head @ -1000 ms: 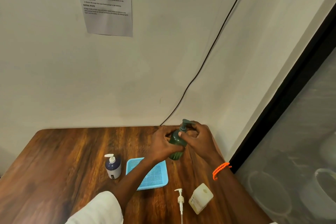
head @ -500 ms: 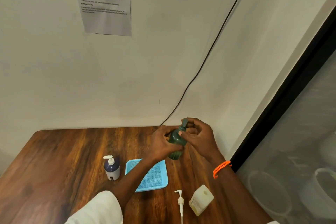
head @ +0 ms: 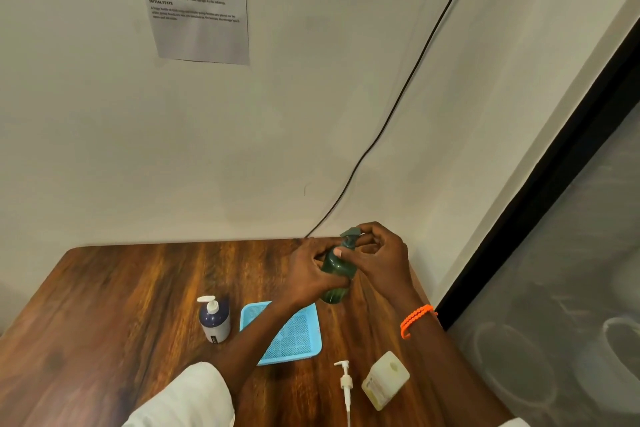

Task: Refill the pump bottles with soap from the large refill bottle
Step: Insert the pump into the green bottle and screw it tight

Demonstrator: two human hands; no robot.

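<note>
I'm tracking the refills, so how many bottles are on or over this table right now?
3: a green pump bottle gripped by both hands at the far edge, a dark blue pump bottle left of the blue tray, and an open pale bottle nearest.

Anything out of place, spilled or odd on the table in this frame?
No spill shows. One oddity: a white pump head lies loose on the wooden table, beside the open pale square bottle. The left hand grips the green pump bottle; the right hand pinches its pump.
</note>
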